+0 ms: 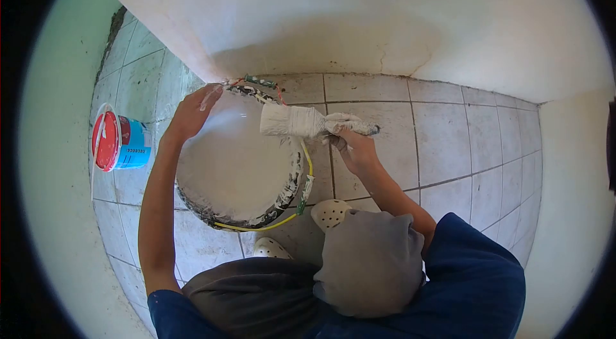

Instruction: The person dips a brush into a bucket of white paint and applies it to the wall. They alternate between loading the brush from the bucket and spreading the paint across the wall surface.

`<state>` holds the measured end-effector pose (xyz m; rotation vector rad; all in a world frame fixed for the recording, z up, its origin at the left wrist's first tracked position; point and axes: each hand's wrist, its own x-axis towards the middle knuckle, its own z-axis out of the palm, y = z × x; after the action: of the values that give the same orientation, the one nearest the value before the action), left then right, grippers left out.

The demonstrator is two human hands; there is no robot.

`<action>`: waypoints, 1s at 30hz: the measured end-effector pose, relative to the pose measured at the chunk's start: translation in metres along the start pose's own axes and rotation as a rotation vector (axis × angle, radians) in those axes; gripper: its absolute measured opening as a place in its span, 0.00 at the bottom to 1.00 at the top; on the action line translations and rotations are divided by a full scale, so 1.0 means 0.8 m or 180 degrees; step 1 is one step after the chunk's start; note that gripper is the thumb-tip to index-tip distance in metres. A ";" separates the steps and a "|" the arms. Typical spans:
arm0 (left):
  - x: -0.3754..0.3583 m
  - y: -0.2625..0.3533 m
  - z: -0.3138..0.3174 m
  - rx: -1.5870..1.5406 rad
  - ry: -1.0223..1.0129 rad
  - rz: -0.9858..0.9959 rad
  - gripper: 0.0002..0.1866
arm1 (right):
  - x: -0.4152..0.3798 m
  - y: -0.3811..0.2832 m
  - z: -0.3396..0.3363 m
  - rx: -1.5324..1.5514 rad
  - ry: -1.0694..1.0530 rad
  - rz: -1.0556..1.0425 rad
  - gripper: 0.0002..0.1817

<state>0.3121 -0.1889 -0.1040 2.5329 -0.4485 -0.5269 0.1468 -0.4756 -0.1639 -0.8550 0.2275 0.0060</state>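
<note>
A paintbrush (292,121), thickly coated in white paint, lies level over the right rim of a large round bucket (296,175). My right hand (357,150) is closed around its handle, with the bristles pointing left. White paint (240,166) fills the bucket, and dried paint crusts its dark rim. My left hand (194,113) grips the bucket's far left rim, its fingertips near the wall corner and white paint on its fingers.
A red and blue lidded pail (122,139) stands on the tiled floor (443,140) at the left. The bucket's yellow wire handle (309,159) hangs outside its right side. White walls (333,12) rise close behind the bucket. My clogs (330,214) are just in front of it.
</note>
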 end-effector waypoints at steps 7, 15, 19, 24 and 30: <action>0.004 -0.012 0.002 -0.0231 0.0099 -0.0047 0.31 | -0.004 -0.007 -0.022 0.0313 0.0513 0.0039 0.10; 0.004 -0.006 0.001 -0.0206 0.0080 -0.0082 0.30 | 0.060 -0.012 -0.092 0.0716 0.1988 -0.1049 0.10; 0.004 -0.002 0.003 -0.0237 0.0077 -0.0060 0.29 | 0.107 -0.001 -0.091 0.0366 0.2808 -0.1367 0.11; 0.005 -0.007 0.004 -0.0210 0.0132 0.0035 0.29 | 0.127 -0.072 -0.042 0.0341 0.2688 -0.1902 0.12; 0.003 0.001 0.003 -0.0235 0.0126 0.0021 0.28 | 0.083 -0.168 0.015 0.0797 0.2245 -0.2425 0.12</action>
<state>0.3129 -0.1913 -0.1061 2.4659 -0.4149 -0.4811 0.2268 -0.5604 -0.0693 -0.6222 0.5350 -1.0282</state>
